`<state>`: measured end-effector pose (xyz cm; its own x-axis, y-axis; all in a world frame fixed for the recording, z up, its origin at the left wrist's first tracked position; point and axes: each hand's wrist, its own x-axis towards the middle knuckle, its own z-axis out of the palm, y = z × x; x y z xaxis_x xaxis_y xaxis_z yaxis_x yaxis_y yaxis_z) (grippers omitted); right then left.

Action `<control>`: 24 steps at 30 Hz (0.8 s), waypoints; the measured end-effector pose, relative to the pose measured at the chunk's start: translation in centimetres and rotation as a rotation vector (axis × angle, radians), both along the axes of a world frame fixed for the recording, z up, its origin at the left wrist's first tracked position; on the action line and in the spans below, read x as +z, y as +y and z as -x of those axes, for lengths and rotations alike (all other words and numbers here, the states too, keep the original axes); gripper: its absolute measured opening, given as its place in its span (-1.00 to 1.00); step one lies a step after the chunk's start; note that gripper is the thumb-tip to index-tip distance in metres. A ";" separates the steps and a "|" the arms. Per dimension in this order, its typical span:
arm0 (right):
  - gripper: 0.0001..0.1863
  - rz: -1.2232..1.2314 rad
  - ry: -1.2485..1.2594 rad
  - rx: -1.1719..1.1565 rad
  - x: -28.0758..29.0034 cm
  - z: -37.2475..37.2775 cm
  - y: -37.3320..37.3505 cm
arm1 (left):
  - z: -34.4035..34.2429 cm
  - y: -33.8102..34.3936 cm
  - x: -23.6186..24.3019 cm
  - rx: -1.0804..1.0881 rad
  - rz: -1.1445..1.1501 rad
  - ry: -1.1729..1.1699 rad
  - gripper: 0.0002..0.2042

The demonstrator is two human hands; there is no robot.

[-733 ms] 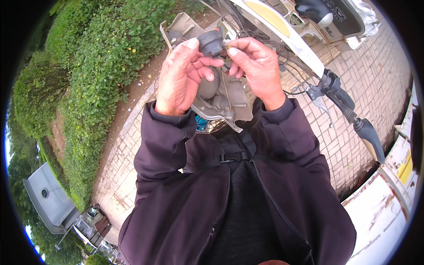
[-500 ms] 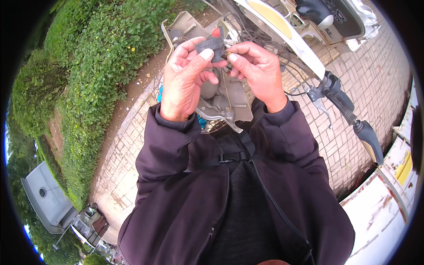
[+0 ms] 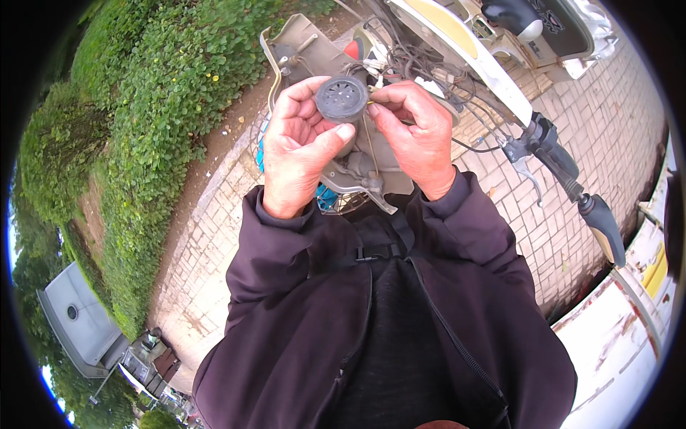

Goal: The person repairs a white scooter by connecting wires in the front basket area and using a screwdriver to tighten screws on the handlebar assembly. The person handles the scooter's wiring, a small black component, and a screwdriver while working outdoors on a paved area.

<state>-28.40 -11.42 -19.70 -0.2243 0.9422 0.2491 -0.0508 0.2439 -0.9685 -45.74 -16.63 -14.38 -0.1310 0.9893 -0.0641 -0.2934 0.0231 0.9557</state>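
My left hand point(image 3: 296, 154) grips a round black horn point(image 3: 342, 99) by its rim, thumb underneath and fingers behind. Its slotted face is turned up toward me. At the horn's right edge my right hand point(image 3: 418, 132) pinches a thin wire, with a bit of yellow showing at the fingertips; the rest of it is hidden. Below and behind both hands lies a grey plastic scooter panel point(image 3: 299, 44), its hollow inner side up. A tangle of dark wires with white connectors point(image 3: 379, 66) hangs just beyond the hands.
At the right are the scooter's handlebar point(image 3: 564, 187) and brake lever point(image 3: 527, 176), with a white and yellow body panel point(image 3: 464, 46) above. Green bushes point(image 3: 164, 93) border the brick paving point(image 3: 189, 268) on the left. A worn white surface point(image 3: 607, 336) stands at lower right.
The horn has been tilted so its slotted face now shows, where its side was seen before. Both hands have shifted slightly lower, and the right stays at the horn's edge.
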 end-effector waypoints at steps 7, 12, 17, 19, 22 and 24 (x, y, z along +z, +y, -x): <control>-0.83 0.118 0.121 0.055 -0.5 0.4 0.2 | 0.7 0.6 0.5 -0.004 0.114 0.002 -0.52; -0.84 0.174 0.172 0.069 -0.8 0.4 0.3 | 0.4 0.9 0.6 0.011 0.148 -0.054 -0.55; -0.84 0.232 0.213 0.080 -0.8 0.3 0.5 | 0.0 1.2 0.5 0.018 0.177 -0.113 -0.55; -0.83 0.213 0.209 0.092 -0.7 0.1 0.5 | -0.1 1.3 0.5 0.005 0.184 -0.162 -0.53; -0.80 0.173 0.113 0.123 -0.3 -0.4 0.6 | -0.3 1.2 0.4 -0.001 0.127 -0.072 -0.50; -0.80 0.170 0.079 0.124 -0.3 -0.7 0.7 | -0.5 1.0 0.2 -0.018 0.092 -0.066 -0.46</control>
